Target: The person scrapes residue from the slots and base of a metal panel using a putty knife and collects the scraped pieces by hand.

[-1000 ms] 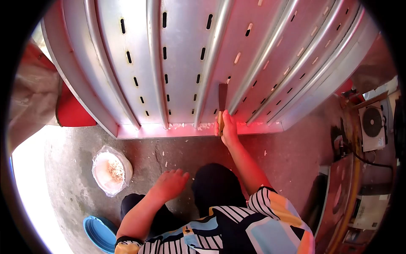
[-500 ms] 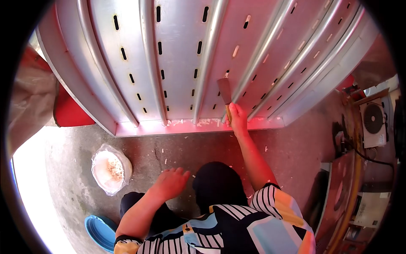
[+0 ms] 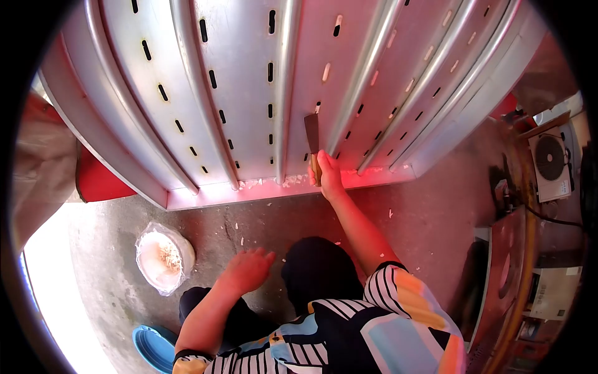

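My right hand [image 3: 327,174] is wrapped round the wooden handle of a scraper [image 3: 313,134]. Its flat blade points up, against or just in front of a large metal panel [image 3: 243,93], slightly left of a slot holding pale material. Whether the blade touches the metal, I cannot tell. My left hand [image 3: 250,269] hovers or rests near my knee, back up and fingers loosely extended, with nothing visible in it. Pale scraps [image 3: 293,179] lie along the panel's bottom ledge [image 3: 218,196], below the scraper.
Rounded ribs and rows of slots run up the panel. A plastic-lined bucket [image 3: 165,258] with pale scraps stands on the concrete floor [image 3: 215,227] at left, above a blue basin [image 3: 154,346]. Equipment with a round fan grille [image 3: 549,156] stands far right.
The view has shifted, so the panel appears farther left. My right hand has moved the scraper slightly left across the panel, and the blade is more upright. My left hand stays about where it was.
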Motion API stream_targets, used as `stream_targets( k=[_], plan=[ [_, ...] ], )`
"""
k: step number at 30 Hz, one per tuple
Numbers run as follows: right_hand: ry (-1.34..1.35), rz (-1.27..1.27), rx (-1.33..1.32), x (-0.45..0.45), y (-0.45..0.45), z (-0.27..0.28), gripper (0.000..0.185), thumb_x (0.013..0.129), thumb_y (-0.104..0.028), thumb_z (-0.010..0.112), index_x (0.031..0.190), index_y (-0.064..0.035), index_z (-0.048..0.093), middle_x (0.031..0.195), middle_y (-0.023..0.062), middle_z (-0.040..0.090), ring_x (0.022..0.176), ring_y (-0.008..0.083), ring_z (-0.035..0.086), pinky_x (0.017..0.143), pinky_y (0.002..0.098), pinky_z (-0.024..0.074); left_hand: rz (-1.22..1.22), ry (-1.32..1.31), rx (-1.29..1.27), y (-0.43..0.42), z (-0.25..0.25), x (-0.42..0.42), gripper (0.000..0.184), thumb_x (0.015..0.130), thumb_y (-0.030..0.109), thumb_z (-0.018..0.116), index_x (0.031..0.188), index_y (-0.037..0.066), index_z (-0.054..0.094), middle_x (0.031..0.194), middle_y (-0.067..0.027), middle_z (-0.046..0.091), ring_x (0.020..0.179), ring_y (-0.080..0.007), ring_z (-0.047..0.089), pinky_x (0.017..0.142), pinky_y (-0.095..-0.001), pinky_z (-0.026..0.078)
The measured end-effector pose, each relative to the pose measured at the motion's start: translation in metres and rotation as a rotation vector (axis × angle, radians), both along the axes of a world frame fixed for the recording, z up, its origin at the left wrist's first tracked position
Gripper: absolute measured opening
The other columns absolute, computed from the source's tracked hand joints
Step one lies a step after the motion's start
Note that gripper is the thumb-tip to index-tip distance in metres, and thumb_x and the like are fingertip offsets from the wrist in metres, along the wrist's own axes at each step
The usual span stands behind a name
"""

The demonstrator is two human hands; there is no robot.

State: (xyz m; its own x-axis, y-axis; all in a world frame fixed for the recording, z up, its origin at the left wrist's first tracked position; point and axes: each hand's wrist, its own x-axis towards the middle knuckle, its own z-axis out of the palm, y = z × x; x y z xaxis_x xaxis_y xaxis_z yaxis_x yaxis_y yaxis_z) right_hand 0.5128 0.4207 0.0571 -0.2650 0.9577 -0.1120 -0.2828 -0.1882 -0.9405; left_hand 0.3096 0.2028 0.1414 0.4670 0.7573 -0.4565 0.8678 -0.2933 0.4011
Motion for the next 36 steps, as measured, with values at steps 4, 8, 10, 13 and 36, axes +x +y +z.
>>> stream_targets(
  k=[4, 8, 10, 13, 36],
  plan=[
    [0.196, 0.096, -0.072, 0.004, -0.015, 0.007, 0.045, 0.096, -0.046, 0.037, 0.080, -0.0064, 0.051, 0.053, 0.0047, 0.048, 0.038, 0.0123, 0.042, 0.038, 0.0245, 0.0336, 0.023, 0.003, -0.019, -0.003, 0.001, 0.000, 0.044, 0.077, 0.023, 0.066, 0.116, 0.009, 0.052, 0.102, -0.0128, 0.056, 0.100, -0.0306, 0.056, 0.084, -0.0406, 0.045],
    [0.306, 0.219, -0.193, 0.002, -0.012, 0.021, 0.048, 0.096, -0.049, 0.035, 0.080, -0.0065, 0.050, 0.053, 0.0033, 0.046, 0.039, 0.0125, 0.041, 0.038, 0.0255, 0.0331, 0.020, 0.013, -0.035, -0.002, 0.002, 0.001, 0.043, 0.078, 0.023, 0.065, 0.116, 0.009, 0.052, 0.102, -0.0125, 0.056, 0.100, -0.0303, 0.055, 0.084, -0.0405, 0.045],
    [0.306, 0.276, -0.257, 0.002, -0.009, 0.027, 0.047, 0.096, -0.049, 0.033, 0.083, -0.0077, 0.051, 0.053, 0.0019, 0.044, 0.040, 0.0125, 0.040, 0.040, 0.0257, 0.0313, 0.011, 0.010, -0.038, -0.003, 0.002, 0.003, 0.042, 0.078, 0.023, 0.065, 0.115, 0.009, 0.052, 0.102, -0.0125, 0.056, 0.100, -0.0305, 0.055, 0.084, -0.0405, 0.045],
    [0.530, 0.443, -0.339, 0.003, 0.001, 0.039, 0.047, 0.095, -0.051, 0.032, 0.085, -0.0085, 0.051, 0.053, 0.0003, 0.042, 0.041, 0.0118, 0.039, 0.041, 0.0253, 0.0293, -0.003, 0.013, -0.026, -0.001, 0.005, 0.006, 0.041, 0.078, 0.023, 0.065, 0.114, 0.008, 0.052, 0.102, -0.0126, 0.056, 0.100, -0.0305, 0.055, 0.084, -0.0405, 0.045],
    [-0.050, -0.189, 0.144, -0.020, -0.013, 0.101, 0.016, 0.094, -0.018, 0.047, 0.099, -0.0039, 0.043, 0.066, 0.0101, 0.056, 0.040, 0.0142, 0.050, 0.035, 0.0269, 0.0384, 0.040, 0.011, 0.036, 0.001, 0.002, 0.004, 0.039, 0.077, 0.024, 0.065, 0.111, 0.008, 0.052, 0.101, -0.0137, 0.057, 0.099, -0.0314, 0.057, 0.083, -0.0417, 0.046]
  ],
)
